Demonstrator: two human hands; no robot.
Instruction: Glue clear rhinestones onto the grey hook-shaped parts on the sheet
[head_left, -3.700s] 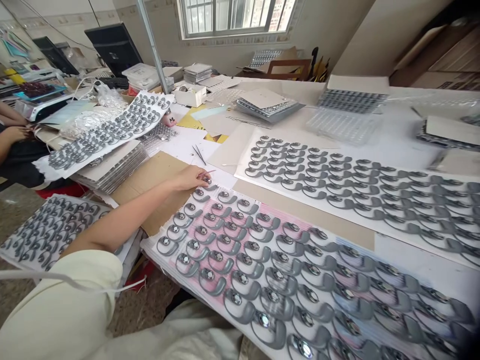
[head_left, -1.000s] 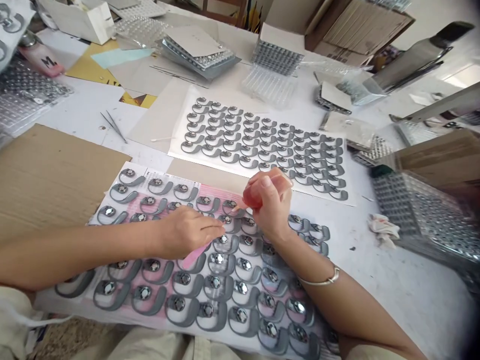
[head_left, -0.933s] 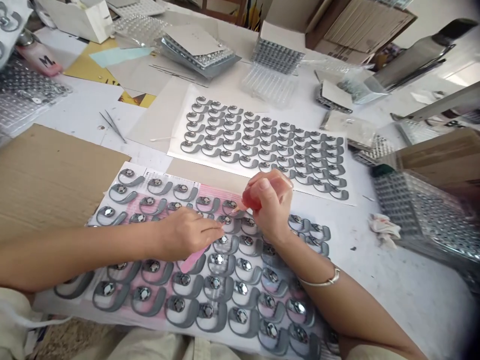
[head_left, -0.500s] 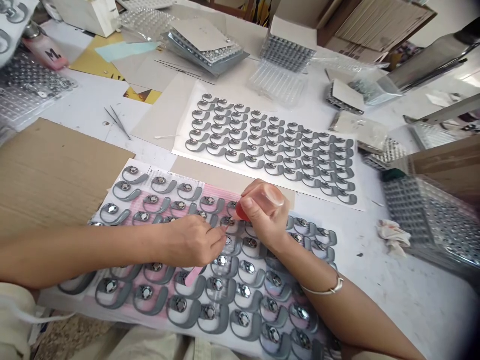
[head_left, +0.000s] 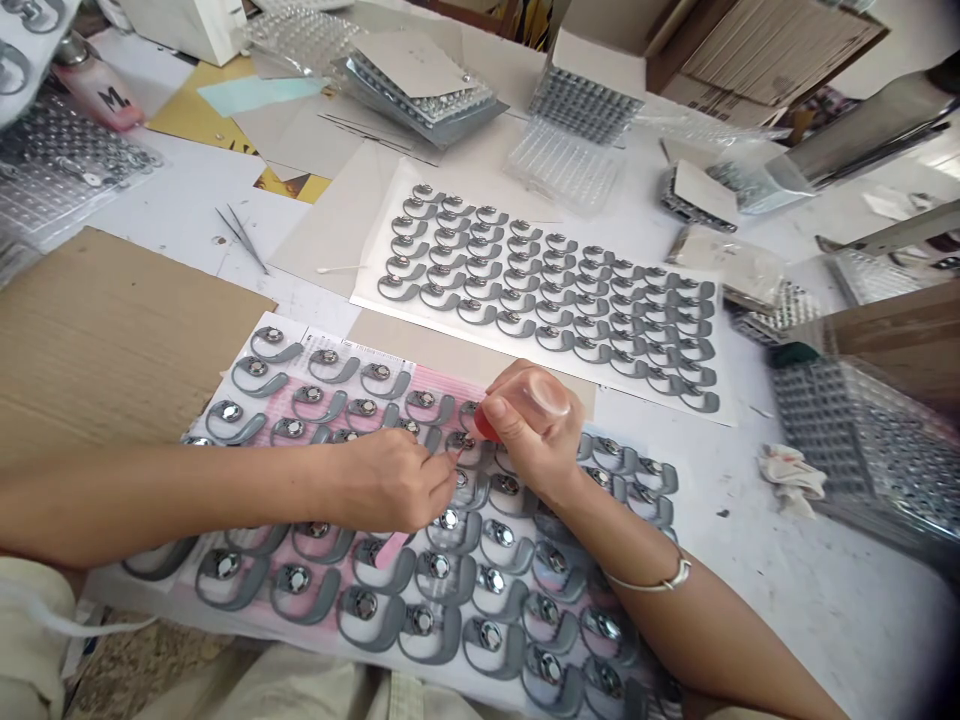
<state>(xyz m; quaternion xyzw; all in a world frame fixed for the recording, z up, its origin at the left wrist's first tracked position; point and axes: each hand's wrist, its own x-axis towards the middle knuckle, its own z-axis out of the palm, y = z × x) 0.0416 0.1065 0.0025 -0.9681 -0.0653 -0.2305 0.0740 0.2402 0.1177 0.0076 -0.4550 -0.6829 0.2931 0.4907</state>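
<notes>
- A pink stick (head_left: 391, 549) is gripped in the closed left hand (head_left: 390, 482), its broad end protruding below the fingers.
- A bottle (head_left: 546, 395) is clasped in the right hand (head_left: 534, 440), tilted, base raised, red end towards the left fingertips.
- Grey pieces are set in rows on a sheet (head_left: 439, 378) beneath both grips; one piece (head_left: 463, 442) is seen just beyond the left fingertips, contact unclear.
- Step, as judged: fine work is centred on that piece.
- Next move, as judged: a steady stick is called for, neighbouring pieces left undisturbed.
</notes>
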